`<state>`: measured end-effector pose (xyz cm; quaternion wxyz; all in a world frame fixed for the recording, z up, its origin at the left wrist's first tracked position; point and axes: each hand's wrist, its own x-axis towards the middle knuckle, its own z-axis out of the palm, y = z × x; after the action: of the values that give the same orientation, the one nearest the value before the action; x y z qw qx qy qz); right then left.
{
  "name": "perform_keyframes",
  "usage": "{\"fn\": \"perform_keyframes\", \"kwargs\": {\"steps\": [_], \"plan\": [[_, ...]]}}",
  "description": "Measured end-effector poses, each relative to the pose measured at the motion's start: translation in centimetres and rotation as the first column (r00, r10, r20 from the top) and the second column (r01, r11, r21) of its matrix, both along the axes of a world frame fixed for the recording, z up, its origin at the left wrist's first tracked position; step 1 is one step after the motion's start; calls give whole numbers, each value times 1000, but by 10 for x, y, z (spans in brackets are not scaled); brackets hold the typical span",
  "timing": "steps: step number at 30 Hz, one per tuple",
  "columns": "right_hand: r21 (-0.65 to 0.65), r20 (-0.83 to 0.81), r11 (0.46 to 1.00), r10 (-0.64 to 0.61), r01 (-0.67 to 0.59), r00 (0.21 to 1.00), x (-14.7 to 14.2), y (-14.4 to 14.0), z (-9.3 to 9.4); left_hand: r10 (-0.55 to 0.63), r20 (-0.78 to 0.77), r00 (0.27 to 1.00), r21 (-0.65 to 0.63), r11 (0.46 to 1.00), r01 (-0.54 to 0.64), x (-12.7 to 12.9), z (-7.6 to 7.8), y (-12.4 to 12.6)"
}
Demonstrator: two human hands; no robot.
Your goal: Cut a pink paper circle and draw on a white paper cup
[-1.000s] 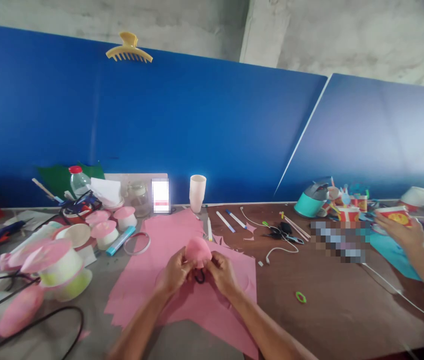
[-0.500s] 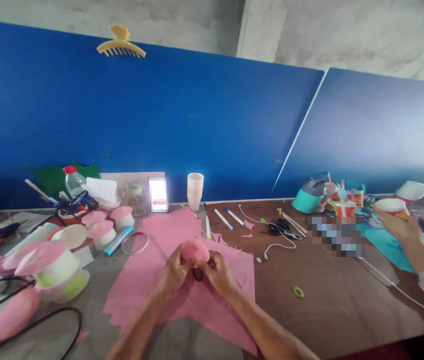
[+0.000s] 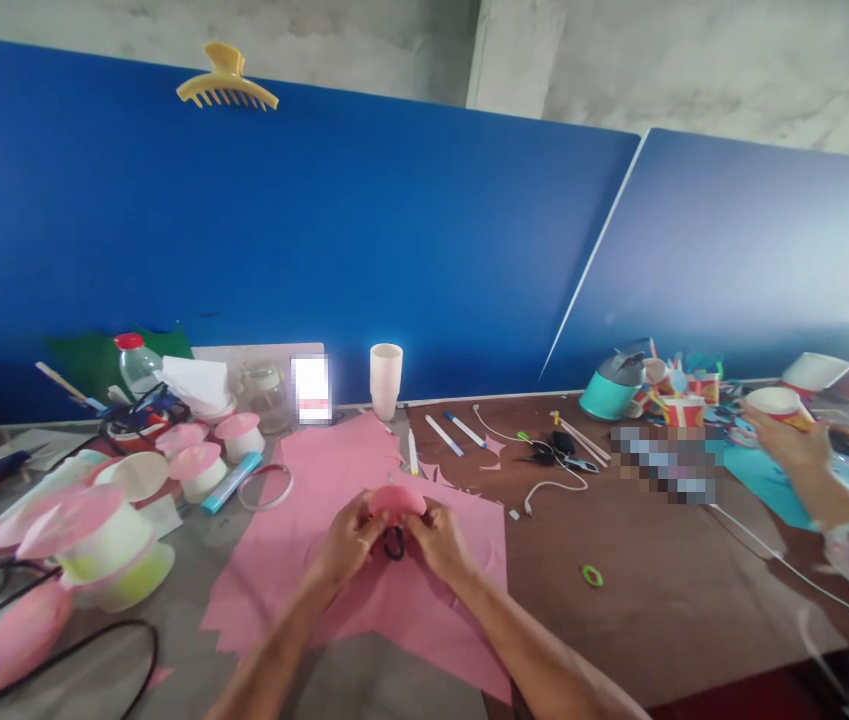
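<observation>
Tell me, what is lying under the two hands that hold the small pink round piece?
A big pink paper sheet lies under the left hand and right hand, which hold the pink round piece and a black loop. The table beneath the sheet is covered.

Pink sheet (image 3: 364, 600): matt paper. Table (image 3: 664, 600): smooth brown wood-look top. Stacked cups (image 3: 385, 378): matt white paper

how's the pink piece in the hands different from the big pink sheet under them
The small round pink piece is domed and pinched between the left hand and right hand; the large pink paper sheet lies flat on the table, untouched, with jagged cut edges. Both are the same pink.
</observation>
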<state>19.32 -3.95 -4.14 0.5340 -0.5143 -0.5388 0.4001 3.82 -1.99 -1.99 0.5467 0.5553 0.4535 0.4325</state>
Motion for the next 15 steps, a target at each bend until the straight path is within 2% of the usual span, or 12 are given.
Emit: {"fn": "perform_keyframes", "kwargs": {"steps": [6, 15], "plan": [[-5, -24, 1000, 8, -8, 1000, 0, 0, 0, -31, -72, 997, 65, 997, 36, -1, 2, 0], [-13, 7, 1000, -5, 5, 1000, 0, -1, 3, -38, -149, 988, 84, 995, 51, -1, 5, 0]]}}
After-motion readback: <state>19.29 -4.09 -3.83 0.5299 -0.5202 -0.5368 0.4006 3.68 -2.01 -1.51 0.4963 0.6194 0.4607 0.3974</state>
